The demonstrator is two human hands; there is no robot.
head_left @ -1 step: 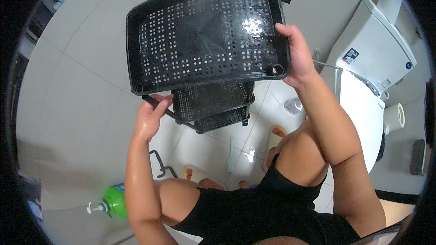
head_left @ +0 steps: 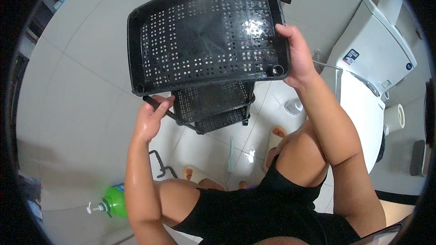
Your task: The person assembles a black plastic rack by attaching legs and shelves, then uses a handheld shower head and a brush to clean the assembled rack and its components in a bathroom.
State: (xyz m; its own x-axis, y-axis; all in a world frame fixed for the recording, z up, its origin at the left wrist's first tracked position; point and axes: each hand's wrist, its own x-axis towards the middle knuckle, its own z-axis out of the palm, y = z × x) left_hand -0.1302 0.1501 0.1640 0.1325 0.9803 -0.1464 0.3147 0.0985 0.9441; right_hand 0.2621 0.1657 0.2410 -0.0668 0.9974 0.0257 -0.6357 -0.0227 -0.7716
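Note:
A black perforated shelf tray [head_left: 200, 29] with a raised rim, glossy and wet-looking, is the top tier of a tiered rack. At its right edge my right hand [head_left: 297, 56] is closed, thumb on the rim and the other fingers hidden behind. My left hand [head_left: 153, 113] wraps round a black rack pole [head_left: 170, 114] just under the tray's near left corner. The pole slants down to the lower shelves; whether its upper end sits in the corner, I cannot tell. Below are a second perforated shelf [head_left: 213, 99] and a third shelf [head_left: 222, 120], near the floor.
A white toilet [head_left: 359, 109] stands at the right, beside a white paper roll [head_left: 394, 117]. A bent black rod [head_left: 160, 165] and a green pump bottle [head_left: 114, 201] are at lower left. On the wet tiled floor lie a pale green strip [head_left: 231, 154] and a whitish container [head_left: 294, 106].

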